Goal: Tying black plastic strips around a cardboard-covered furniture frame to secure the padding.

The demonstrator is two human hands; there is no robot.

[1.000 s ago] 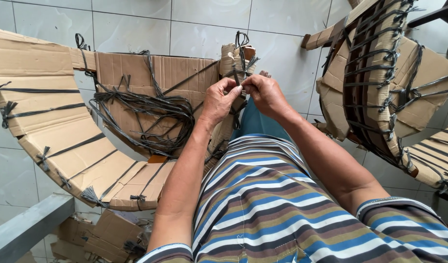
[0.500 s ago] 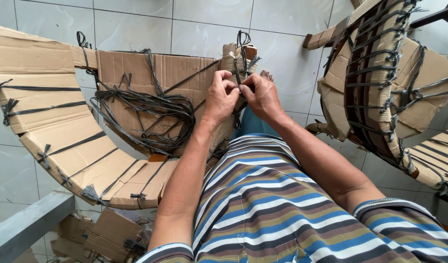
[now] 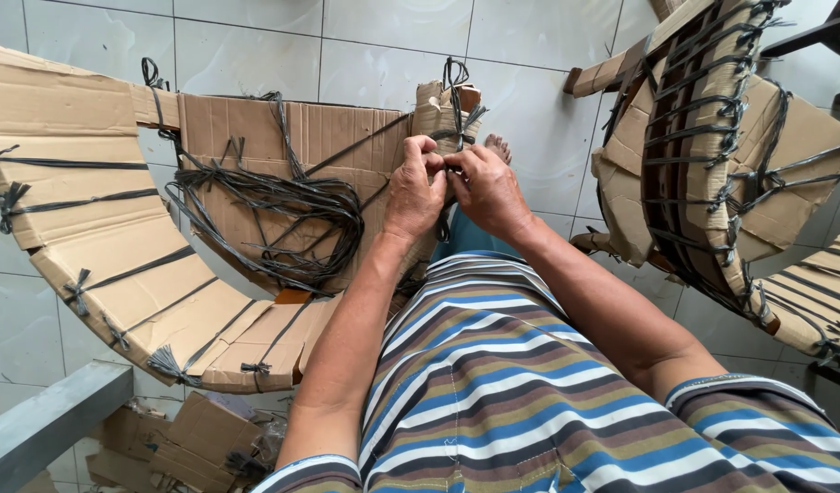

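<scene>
My left hand (image 3: pixel 415 190) and my right hand (image 3: pixel 487 187) meet fingertip to fingertip just below the cardboard-wrapped end (image 3: pixel 446 108) of a curved piece. Both pinch a dark plastic strap (image 3: pixel 457 123) knotted around that wrapped end. The curved cardboard-wrapped piece (image 3: pixel 91 228) sweeps from the upper left down under my left forearm, tied with several dark straps. A loose bundle of dark straps (image 3: pixel 274 219) lies on a flat cardboard sheet (image 3: pixel 329 132) left of my hands. My striped shirt fills the lower middle.
At the right stand other cardboard-wrapped pieces (image 3: pixel 712 155) bound with many dark straps. A grey beam (image 3: pixel 46 429) crosses the lower left, with cardboard scraps (image 3: pixel 183 438) beside it. The floor is pale tile (image 3: pixel 383 36). Toes of a bare foot (image 3: pixel 498 146) show beyond my hands.
Both hands have stayed together at the knot, shifting slightly lower and to the left as the fingers work the strap. The cardboard pieces have not moved.
</scene>
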